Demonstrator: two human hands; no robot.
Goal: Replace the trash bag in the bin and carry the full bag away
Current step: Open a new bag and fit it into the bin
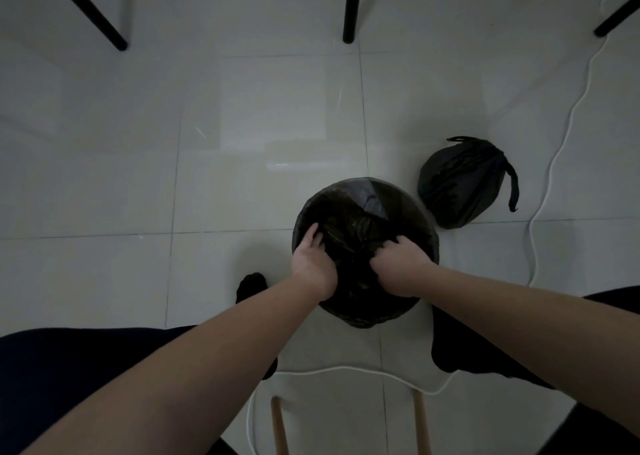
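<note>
Seen from above, a round bin (430, 227) stood on a pale tiled floor (242, 125) between the person's dark-socked feet, with a black liner (349, 212) draped over its rim. Both hands reached into its mouth, the left hand (313, 257) by the left rim and the right hand (398, 264) toward the right, each with fingers curled into the liner's loose plastic. The full bag (460, 184), tied shut, lay on the floor just beside the bin, up and to its right, near a white cable (569, 111).
</note>
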